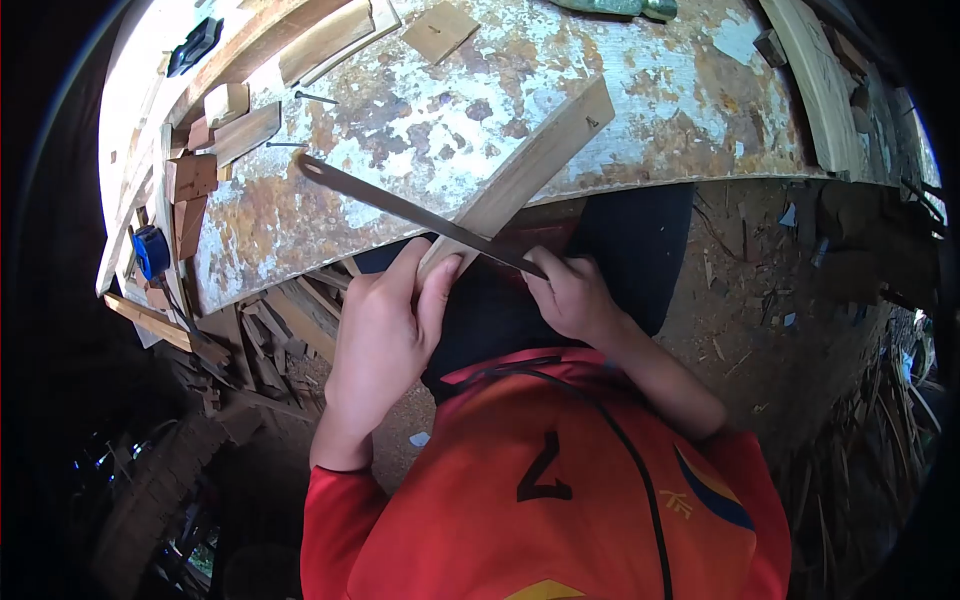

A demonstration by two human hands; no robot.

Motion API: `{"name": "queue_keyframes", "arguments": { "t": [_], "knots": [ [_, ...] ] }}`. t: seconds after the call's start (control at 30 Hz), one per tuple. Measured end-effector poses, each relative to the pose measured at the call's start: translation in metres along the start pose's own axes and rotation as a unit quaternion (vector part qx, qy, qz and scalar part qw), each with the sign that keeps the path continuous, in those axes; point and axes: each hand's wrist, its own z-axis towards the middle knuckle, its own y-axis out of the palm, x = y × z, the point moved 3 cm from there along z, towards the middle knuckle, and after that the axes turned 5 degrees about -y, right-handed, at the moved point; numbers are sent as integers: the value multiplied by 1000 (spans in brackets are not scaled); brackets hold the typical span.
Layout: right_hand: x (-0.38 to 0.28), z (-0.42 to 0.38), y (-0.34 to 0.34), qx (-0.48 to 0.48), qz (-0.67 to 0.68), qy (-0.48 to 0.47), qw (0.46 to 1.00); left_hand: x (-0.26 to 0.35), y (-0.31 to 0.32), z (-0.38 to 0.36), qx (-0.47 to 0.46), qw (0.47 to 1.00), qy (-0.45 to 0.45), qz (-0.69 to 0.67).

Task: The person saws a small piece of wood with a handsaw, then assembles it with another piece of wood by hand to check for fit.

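Note:
My left hand (383, 312) grips the near end of a long wooden strip (545, 150), thumb on one side and fingers on the other. The strip slants up and away to the right, its far part over the table, with a small dark mark near the far end. Closed in my right hand (573, 297) is one end of a long, flat metal blade (385, 205). The blade crosses the strip just beyond my left thumb and points up to the left. Its far end is rounded and has a hole. I cannot make out the blade's edge.
The worn table (420, 130) with peeling white paint carries wood blocks (190, 178), two nails (316, 97), a square wooden piece (440, 32) and a green bottle (615, 6). A blue tape measure (150, 251) sits at the left. Wood scraps (285, 315) lie below the table edge.

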Motion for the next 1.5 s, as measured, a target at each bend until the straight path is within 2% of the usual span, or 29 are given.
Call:
{"name": "queue_keyframes", "arguments": {
  "t": [0.07, 0.13, 0.2, 0.23, 0.33, 0.4, 0.47, 0.5, 0.57, 0.67, 0.73, 0.77, 0.87, 0.97, 1.03, 1.17, 1.27, 1.3, 1.4, 1.5],
  "knots": [
    [49, -27, 10, 14, 12, 2, 1000, -5, -1, 2, 26, 1000, 14, -10],
    [21, -5, 4, 34, 23, -9, 999, -5, 3, 1, 24, 998, 18, -48],
    [-20, 11, -1, 13, 27, -12, 999, -1, 5, -5, -10, 1000, 0, -25],
    [-16, 14, -1, 27, 4, -30, 999, -1, 3, -2, -7, 1000, -6, -14],
    [49, -18, 5, -19, 18, 10, 1000, -3, -5, 6, -6, 1000, -4, -11],
    [26, -2, -8, -29, 4, 10, 1000, -3, -5, 7, -13, 999, -29, -35],
    [-31, 25, -21, -17, 6, -7, 1000, -2, 0, 1, -20, 999, -23, -17],
    [-31, 29, -19, -9, 16, -22, 1000, 0, 1, 1, -17, 1000, -18, -8],
    [17, 0, -2, 2, 4, -6, 1000, -3, -1, 4, -5, 1000, -10, -17],
    [30, -3, -3, -3, -1, -12, 1000, -6, -2, 7, 4, 1000, 4, -21],
    [-24, 22, -15, -19, -4, -10, 1000, -4, 3, 4, -12, 1000, -4, -15],
    [-32, 29, -15, 10, 9, -29, 999, -3, 3, 2, -15, 1000, -7, -11],
    [29, -4, 0, -7, -2, -25, 1000, -11, -3, 5, -10, 1000, -1, 8],
    [21, 6, -6, -21, 6, -13, 1000, -6, -6, 7, -8, 999, -9, -39],
    [-20, 24, -11, -11, 24, -15, 1000, -7, 0, 0, -30, 999, -20, -30],
    [43, -10, 1, -15, -27, -21, 999, -12, -3, 6, -12, 999, 6, -37],
    [11, 5, -4, 1, -35, -31, 999, -11, -2, 7, -22, 997, -25, -74],
    [-4, 15, -4, -11, -6, -2, 1000, -11, 0, 5, -20, 998, -21, -49],
    [16, 4, 8, -29, 36, -15, 999, -11, -5, 7, -22, 999, -30, -35],
    [35, -11, 3, -9, 36, 9, 999, -16, -3, 7, -4, 999, 21, -45]
  ]
}}
